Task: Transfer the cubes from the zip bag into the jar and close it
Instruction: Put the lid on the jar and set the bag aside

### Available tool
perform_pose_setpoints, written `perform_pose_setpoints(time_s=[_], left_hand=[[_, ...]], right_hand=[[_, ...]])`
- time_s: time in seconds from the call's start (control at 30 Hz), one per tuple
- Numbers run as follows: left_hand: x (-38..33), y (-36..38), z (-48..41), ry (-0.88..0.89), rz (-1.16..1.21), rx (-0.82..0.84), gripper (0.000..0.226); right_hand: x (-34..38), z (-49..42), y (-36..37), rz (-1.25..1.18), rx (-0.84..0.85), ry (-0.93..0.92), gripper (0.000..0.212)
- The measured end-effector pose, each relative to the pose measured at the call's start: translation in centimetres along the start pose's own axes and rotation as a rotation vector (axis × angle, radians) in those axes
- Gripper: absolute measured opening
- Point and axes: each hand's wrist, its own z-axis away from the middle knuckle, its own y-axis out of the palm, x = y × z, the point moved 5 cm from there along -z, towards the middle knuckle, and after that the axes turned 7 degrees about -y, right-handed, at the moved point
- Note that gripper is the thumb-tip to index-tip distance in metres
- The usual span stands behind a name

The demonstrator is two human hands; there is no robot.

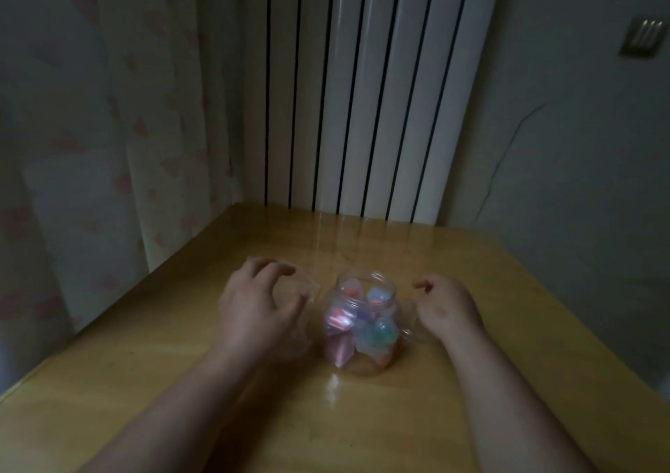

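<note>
A clear jar [364, 304] is seen standing upright near the middle of the wooden bench [181, 382], with its mouth open and no lid on it. Pastel cubes [339, 318] in pink, lilac, blue and green are seen inside the jar, and they fill most of it. The hands are apart, one on each side of the jar. The left hand [253, 305] is placed at 9 o'clock from the jar, palm down and with the fingers curled. Under it and just beside it, the thin clear plastic of the zip bag [308, 287] is seen on the bench, close to the jar. Because of blur and weak light it cannot be told whether the bag is gripped or only touched. The right hand [447, 309] is placed at 3 o'clock from the jar, with the fingers loosely bent. A clear round piece [411, 333] is seen below it, between the hand and the jar, but it cannot be told whether it is held. A white ribbed radiator [362, 91] is seen behind the bench at 12 o'clock, a light curtain [108, 128] with pink marks at 10 o'clock, and a small wall plate [643, 37] at 2 o'clock
</note>
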Motion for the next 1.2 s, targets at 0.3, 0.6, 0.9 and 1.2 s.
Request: perform_pose_setpoints(time_s=[0.3,0.6,0.9,1.2], left_hand=[[-4.9,4.3,1.8,-0.018,0.092,0.513,0.103],[-3.6,5.8,2.0,0.0,0.321,0.36,0.09],[-3.4,6.1,2.2,-0.001,0.28,0.329,0.101],[-2.4,5.9,1.3,-0.059,0.323,0.186,0.089]], right_hand=[[0.3,1.6,0.1,-0.16,-0.171,-0.051,0.032],[5.9,4.1,-5.4,-0.396,-0.497,-0.425,0.011],[4.0,2.4,-0.3,-0.514,-0.222,-0.185,0.013],[1.0,1.5,2.6,-0.421,-0.16,0.029,0.031]])
